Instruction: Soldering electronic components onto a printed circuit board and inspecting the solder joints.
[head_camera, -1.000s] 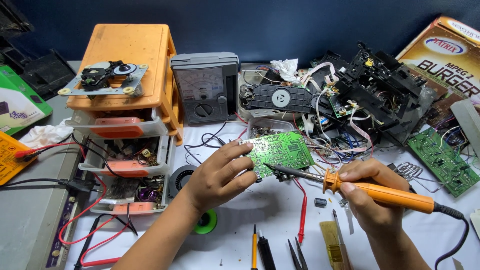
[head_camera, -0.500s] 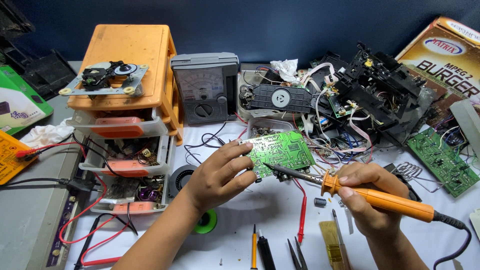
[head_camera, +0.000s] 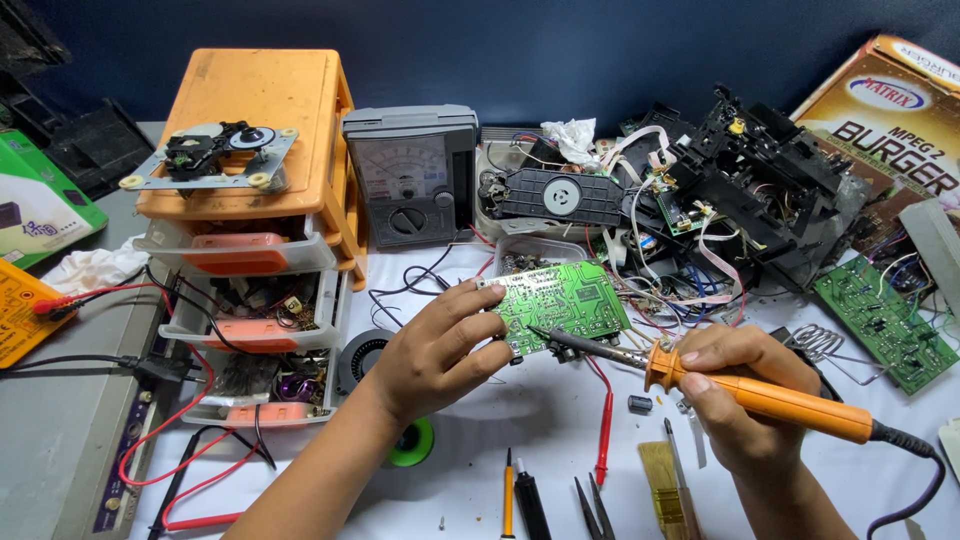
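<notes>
The orange drawer cabinet (head_camera: 255, 150) and grey analogue meter (head_camera: 412, 175) wall off the back, with stripped black chassis parts (head_camera: 760, 190) crowding the right, so the only free room is the white tabletop (head_camera: 560, 430) up front. There the left hand (head_camera: 440, 345) pinches the green circuit board (head_camera: 560, 300) by its edge, tilted up, while the right hand (head_camera: 725, 385) wraps closed around the orange soldering iron (head_camera: 760, 395), tip touching the board's lower edge. It looks like a joint being soldered; the next move wants a steady tip.
</notes>
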